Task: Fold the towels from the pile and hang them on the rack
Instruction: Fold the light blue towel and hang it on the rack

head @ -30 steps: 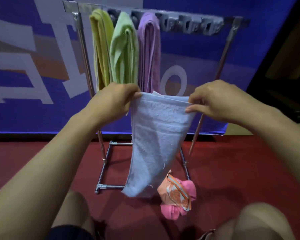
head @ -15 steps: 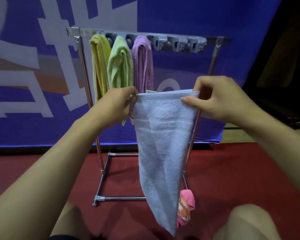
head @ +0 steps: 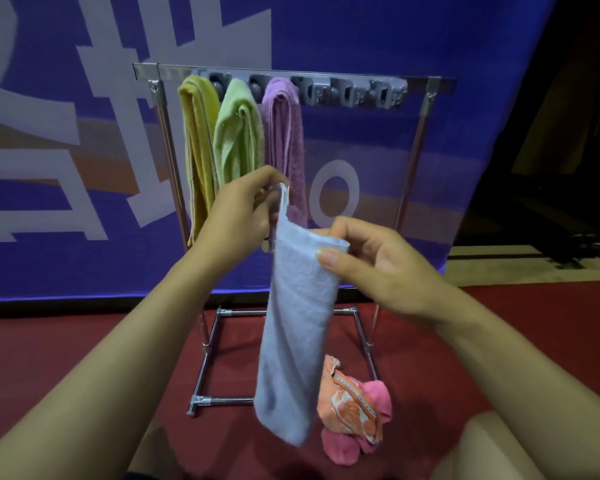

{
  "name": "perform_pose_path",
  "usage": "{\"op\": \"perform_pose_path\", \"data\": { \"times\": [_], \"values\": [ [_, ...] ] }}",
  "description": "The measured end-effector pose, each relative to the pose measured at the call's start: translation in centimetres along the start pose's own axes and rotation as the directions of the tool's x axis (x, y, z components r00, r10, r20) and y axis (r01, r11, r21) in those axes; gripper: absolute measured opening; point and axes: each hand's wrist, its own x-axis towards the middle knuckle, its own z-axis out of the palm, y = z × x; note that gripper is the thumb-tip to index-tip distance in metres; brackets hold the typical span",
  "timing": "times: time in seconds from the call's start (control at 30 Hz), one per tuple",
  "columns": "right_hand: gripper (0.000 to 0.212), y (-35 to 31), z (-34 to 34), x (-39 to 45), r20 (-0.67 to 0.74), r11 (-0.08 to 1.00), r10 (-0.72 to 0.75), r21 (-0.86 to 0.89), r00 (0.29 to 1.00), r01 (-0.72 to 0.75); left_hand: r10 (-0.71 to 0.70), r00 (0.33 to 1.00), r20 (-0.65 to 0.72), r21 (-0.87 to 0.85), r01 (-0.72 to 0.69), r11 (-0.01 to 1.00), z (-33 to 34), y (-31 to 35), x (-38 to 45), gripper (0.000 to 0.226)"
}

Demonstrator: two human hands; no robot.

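Caught mid-fold, by the look of it: pale blue towel (head: 297,327) held up in front of the rack (head: 291,71), already narrowed to a long strip and hanging down toward the red floor (head: 447,341). Left hand (head: 238,214) pinched the far top corner, fingers (head: 267,178) curled over the edge; right hand (head: 378,261) gripped the near top edge between thumb and fingers, both closed on the cloth. Top edges brought close together, not yet laid flush. Judged as the last lengthwise fold before hanging.

Next move likely called for: meeting the two held edges, smoothing the strip, then lifting it to a free clip (head: 350,93) right of the purple one and pressing the fold in. Risk of the loose lower end twisting open.

Counted: three towels on the rack, namely yellow towel (head: 198,150), green towel (head: 238,140), purple towel (head: 286,140). One in hand. On the floor, a small pile (head: 355,410), seemingly an orange patterned towel over a pink one; exact number there hard to tell. One rack, with several grey clips unused.
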Motion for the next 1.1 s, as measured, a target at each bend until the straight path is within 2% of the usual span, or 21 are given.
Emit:
{"op": "perform_pose_path", "data": {
  "times": [0.07,0.13,0.23,0.33,0.5,0.57,0.67,0.73,0.83,0.97,1.1],
  "values": [
    [0.019,-0.8,0.2,0.4,0.028,1.000,-0.001,-0.012,1.000,0.001,0.073,0.996,0.042,-0.100,-0.068,0.993,-0.2,1.3,0.3,0.014],
    [0.020,-1.7,-0.4,1.0,0.026,0.999,-0.003,-0.051,1.000,0.004,0.108,0.989,0.099,-0.188,-0.088,0.978,-0.8,2.1,0.4,0.018],
    [0.010,-2.9,-1.9,1.8,-0.019,0.994,-0.040,-0.103,0.999,0.038,0.169,0.967,0.188,-0.276,-0.113,0.954,-1.6,3.0,-0.1,0.029],
    [0.001,-3.3,-3.1,2.7,-0.117,0.974,-0.085,-0.219,0.989,0.058,0.184,0.965,0.189,-0.354,-0.108,0.929,-1.2,3.8,-0.4,0.013],
    [0.014,-2.8,-3.0,3.3,-0.255,0.975,-0.129,-0.211,0.958,0.075,0.162,0.973,0.164,-0.377,-0.090,0.922,-0.9,4.5,-0.6,0.005],
    [0.016,-2.6,-2.6,3.4,-0.275,0.972,-0.129,-0.224,0.953,0.067,0.141,0.976,0.168,-0.409,-0.061,0.910,-0.8,4.7,-0.8,0.011],
    [0.019,-2.2,-2.5,3.4,-0.329,0.961,-0.118,-0.276,0.937,0.024,0.067,0.985,0.161,-0.455,0.014,0.890,-0.8,4.8,-1.2,0.022],
    [0.028,-1.9,-2.5,3.4,-0.378,0.953,-0.106,-0.303,0.920,-0.014,-0.005,0.986,0.168,-0.494,0.088,0.865,-0.8,4.6,-1.4,0.021],
    [0.041,-1.8,-2.7,3.4,-0.416,0.938,-0.079,-0.338,0.906,-0.073,-0.067,0.968,0.243,-0.533,0.191,0.824,-0.9,4.5,-1.7,0.032],
    [0.024,-1.5,-2.9,3.5,-0.383,0.915,-0.073,-0.394,0.921,-0.091,-0.077,0.967,0.245,-0.471,0.188,0.862,-0.8,4.8,-2.0,0.025],
    [0.020,-0.8,-3.1,3.5,-0.387,0.894,-0.083,-0.436,0.918,-0.103,-0.073,0.970,0.231,-0.466,0.176,0.867,-0.6,4.3,-2.1,0.021]
  ]
}}
